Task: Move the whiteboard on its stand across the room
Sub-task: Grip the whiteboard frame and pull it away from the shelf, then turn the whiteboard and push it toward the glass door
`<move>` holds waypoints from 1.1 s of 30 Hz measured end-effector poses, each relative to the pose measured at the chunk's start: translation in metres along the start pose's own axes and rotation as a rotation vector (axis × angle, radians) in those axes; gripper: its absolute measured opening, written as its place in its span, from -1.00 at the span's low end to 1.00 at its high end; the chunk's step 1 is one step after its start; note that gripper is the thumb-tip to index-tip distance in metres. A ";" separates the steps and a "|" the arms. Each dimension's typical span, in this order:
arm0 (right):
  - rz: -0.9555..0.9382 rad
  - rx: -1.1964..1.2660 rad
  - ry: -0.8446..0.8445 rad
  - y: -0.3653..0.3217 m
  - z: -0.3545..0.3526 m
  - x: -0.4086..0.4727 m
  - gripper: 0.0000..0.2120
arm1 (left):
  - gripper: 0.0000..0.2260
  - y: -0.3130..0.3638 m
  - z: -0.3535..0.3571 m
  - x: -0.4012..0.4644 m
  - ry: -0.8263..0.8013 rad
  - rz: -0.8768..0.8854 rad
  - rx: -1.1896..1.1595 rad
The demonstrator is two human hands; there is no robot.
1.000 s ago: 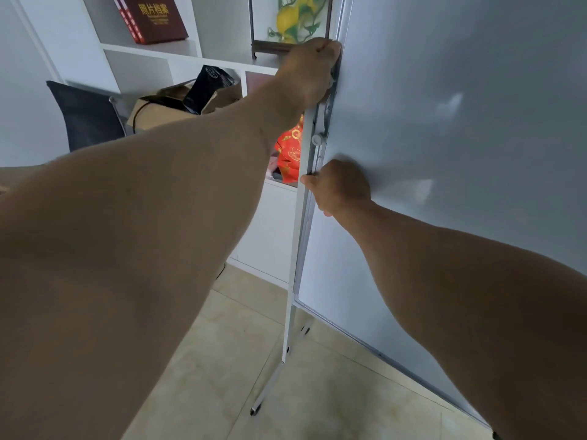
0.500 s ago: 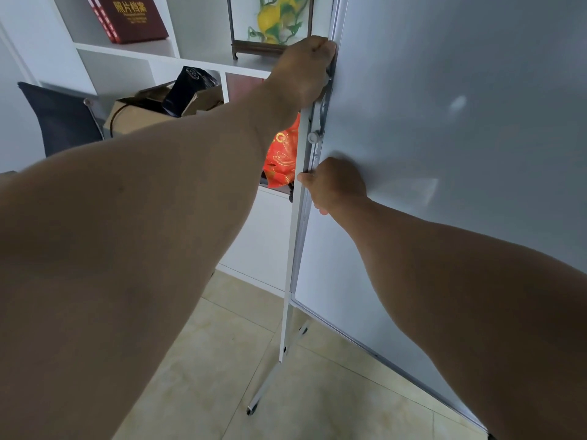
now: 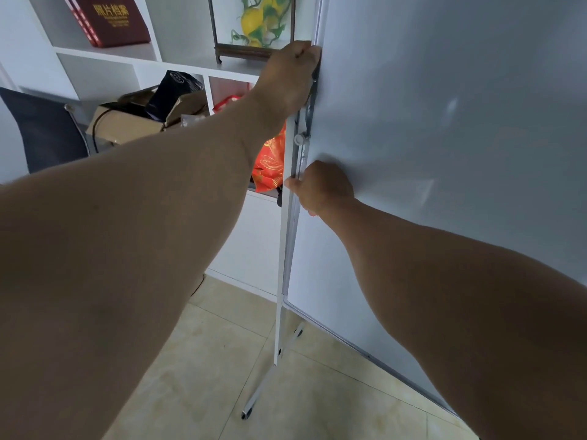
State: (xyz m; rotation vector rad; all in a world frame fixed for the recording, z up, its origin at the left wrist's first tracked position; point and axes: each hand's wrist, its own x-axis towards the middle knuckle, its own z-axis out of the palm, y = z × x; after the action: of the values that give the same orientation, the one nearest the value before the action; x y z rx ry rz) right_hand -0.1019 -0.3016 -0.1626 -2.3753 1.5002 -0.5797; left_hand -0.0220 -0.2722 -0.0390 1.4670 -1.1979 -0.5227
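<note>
A large whiteboard (image 3: 444, 128) fills the right half of the view, mounted on a white metal stand (image 3: 284, 265) with a wheeled foot (image 3: 254, 404) on the tile floor. My left hand (image 3: 290, 74) is closed around the board's left edge high up, above a round knob (image 3: 300, 138). My right hand (image 3: 320, 185) grips the stand post and board edge lower down, below that knob. The board's right side and the other leg are out of view.
White shelving (image 3: 178, 61) stands close behind the stand, holding a dark red book (image 3: 111, 17), a framed fruit picture (image 3: 254, 23), an open cardboard box (image 3: 136, 119) and a red bag (image 3: 270, 163). A dark chair (image 3: 41, 134) stands at the left. Beige floor tiles (image 3: 197, 376) lie below.
The shelves, box and chair have shifted left in the view while both hands keep the same grips on the board edge and post. The stand's foot has slid slightly left too.
</note>
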 end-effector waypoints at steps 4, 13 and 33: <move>0.002 -0.032 -0.074 0.001 -0.019 -0.019 -0.53 | -0.49 0.000 -0.001 -0.007 0.106 0.007 0.024; 0.161 -0.100 0.214 0.065 -0.150 -0.143 -0.57 | -0.49 0.074 0.056 -0.083 0.332 0.310 -0.087; 1.062 0.010 0.967 0.471 -0.456 -0.595 -0.57 | -0.59 0.336 0.472 -0.427 -0.830 0.889 0.000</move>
State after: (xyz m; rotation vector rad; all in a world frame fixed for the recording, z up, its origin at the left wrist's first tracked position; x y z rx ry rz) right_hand -0.9185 0.0292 -0.0740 -0.8828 2.7103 -1.4393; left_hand -0.7119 -0.0741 0.0104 0.5484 -2.3102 -0.4970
